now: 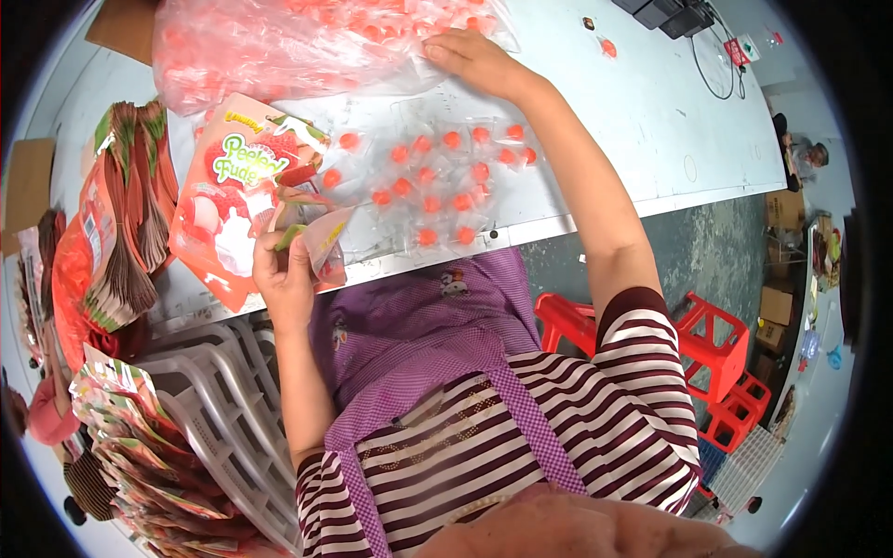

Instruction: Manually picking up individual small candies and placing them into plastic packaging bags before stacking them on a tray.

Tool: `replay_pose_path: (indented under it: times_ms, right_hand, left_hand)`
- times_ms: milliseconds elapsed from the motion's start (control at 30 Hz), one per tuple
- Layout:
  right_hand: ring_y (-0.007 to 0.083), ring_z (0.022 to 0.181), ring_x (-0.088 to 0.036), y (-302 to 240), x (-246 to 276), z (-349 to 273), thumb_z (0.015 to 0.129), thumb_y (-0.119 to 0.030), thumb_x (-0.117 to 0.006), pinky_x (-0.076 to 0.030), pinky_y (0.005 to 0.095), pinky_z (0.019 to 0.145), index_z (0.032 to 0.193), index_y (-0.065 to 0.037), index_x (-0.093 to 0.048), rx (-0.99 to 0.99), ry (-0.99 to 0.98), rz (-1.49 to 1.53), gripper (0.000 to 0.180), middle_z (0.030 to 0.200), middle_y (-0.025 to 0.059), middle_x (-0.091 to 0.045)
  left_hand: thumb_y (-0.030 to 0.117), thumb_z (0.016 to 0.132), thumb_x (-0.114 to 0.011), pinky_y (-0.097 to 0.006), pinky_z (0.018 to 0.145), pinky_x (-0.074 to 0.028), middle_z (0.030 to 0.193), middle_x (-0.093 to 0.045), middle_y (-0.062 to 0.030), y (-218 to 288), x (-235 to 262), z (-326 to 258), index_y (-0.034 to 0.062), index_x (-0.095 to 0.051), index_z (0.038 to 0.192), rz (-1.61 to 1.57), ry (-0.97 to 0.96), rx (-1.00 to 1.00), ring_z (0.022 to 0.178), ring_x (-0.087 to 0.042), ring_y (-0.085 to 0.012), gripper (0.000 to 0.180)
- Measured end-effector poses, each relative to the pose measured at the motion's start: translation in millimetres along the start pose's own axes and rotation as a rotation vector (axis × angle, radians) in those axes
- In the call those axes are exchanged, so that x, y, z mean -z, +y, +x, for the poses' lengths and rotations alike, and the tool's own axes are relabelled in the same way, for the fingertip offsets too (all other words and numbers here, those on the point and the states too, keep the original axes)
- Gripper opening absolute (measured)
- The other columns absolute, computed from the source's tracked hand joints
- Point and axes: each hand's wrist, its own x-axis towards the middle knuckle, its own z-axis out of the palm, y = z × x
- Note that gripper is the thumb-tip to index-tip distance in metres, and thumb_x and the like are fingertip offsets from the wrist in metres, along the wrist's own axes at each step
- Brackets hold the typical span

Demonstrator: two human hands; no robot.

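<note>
My left hand (284,270) grips a colourful stand-up pouch (244,200) with a fruit picture, holding it at the table's near edge. My right hand (474,58) reaches far across the white table (651,121) and rests on a big clear plastic bag (288,42) full of small orange-red sweets. Between the two hands, several clear-wrapped orange-red sweets (437,181) lie spread on the table.
A stack of flat empty pouches (126,223) stands at the left. More pouches (139,446) lie beside a white plastic crate (228,409) at lower left. Red plastic stools (716,363) stand on the floor at right. Black cables and boxes (707,37) sit at the table's far right.
</note>
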Motion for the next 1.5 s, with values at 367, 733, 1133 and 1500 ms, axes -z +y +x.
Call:
replay_pose_path:
  times_ms: [367, 733, 1133, 1500]
  right_hand:
    - [0.0314, 0.130, -0.026, -56, 22, -122, 0.068, -0.030, -0.072, -0.021, 0.0418, 0.108, 0.130, -0.018, -0.044, 0.045, -0.122, -0.118, 0.069, 0.138, 0.0091, -0.037]
    - [0.0308, 0.137, -0.010, -73, -4, -129, 0.049, -0.042, -0.081, -0.004, 0.0503, 0.110, 0.137, -0.025, -0.034, 0.005, -0.187, -0.359, 0.101, 0.145, 0.0051, -0.027]
    - [0.0319, 0.138, -0.004, -85, -10, -135, 0.053, -0.049, -0.078, 0.002, 0.0514, 0.109, 0.137, -0.022, -0.035, -0.017, -0.201, -0.333, 0.098, 0.146, 0.0076, -0.025]
    - [0.0310, 0.129, -0.026, -74, -21, -128, 0.067, -0.040, -0.071, -0.015, 0.0480, 0.104, 0.127, -0.019, -0.047, 0.002, -0.031, -0.380, 0.068, 0.133, 0.0055, -0.041]
  left_hand:
    - [0.009, 0.089, -0.055, -0.023, 0.076, -0.042, 0.090, -0.053, -0.0027, -3, 9, -1, 0.0022, -0.047, 0.092, -0.008, -0.090, 0.052, 0.084, -0.052, -0.0097, 0.011]
    - [0.011, 0.089, -0.056, -0.023, 0.077, -0.042, 0.091, -0.053, -0.0023, -1, 6, -2, 0.0024, -0.048, 0.092, 0.033, -0.073, 0.079, 0.084, -0.052, -0.0094, 0.012]
    - [0.012, 0.087, -0.061, -0.019, 0.053, -0.037, 0.080, -0.051, 0.0011, 1, 2, -1, 0.0025, -0.050, 0.087, -0.009, 0.003, 0.040, 0.064, -0.045, -0.0041, 0.014]
    - [0.009, 0.089, -0.056, -0.024, 0.079, -0.042, 0.095, -0.052, -0.0028, -5, 8, -3, 0.0024, -0.049, 0.094, 0.015, -0.077, 0.062, 0.086, -0.051, -0.0099, 0.011]
